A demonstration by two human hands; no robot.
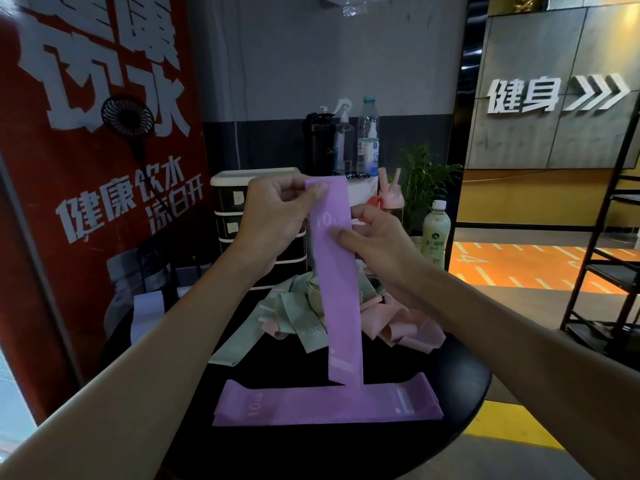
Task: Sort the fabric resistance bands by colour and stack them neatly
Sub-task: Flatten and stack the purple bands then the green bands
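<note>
A purple band hangs upright over the round black table. My left hand pinches its top edge. My right hand grips it a little lower, near the printed "10". Its lower end almost reaches a flat purple band lying crosswise at the table's front. Behind the hanging band lies a loose heap of pale green bands on the left and pink bands on the right.
A black-and-white drawer unit stands at the back of the table, with bottles and a pink cup beside it. A red banner fills the left. A black shelf rack stands at the right.
</note>
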